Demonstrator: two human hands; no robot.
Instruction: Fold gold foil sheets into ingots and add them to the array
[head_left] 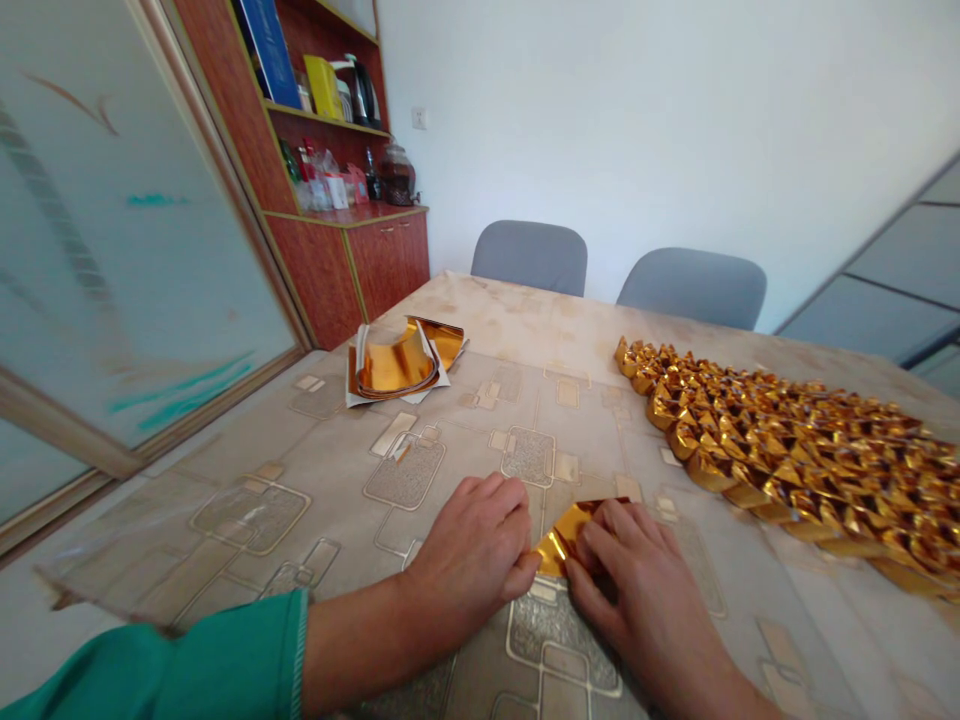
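Note:
A sheet of gold foil paper, partly folded, lies between my two hands over the patterned tablecloth. My left hand is closed, its thumb and curled fingers pinching the sheet's left corner. On the other side, my right hand grips the same sheet with bent fingers and the thumb below. My fingers and knuckles hide the right part of the sheet. Beyond my left hand sits a stack of curved gold foil papers. Many folded gold paper pieces stand in close rows to the right.
The table has a clear patterned cover. Two grey chairs stand at its far side. A red-brown cabinet with bottles and a kettle is at the back left, beside a frosted glass door.

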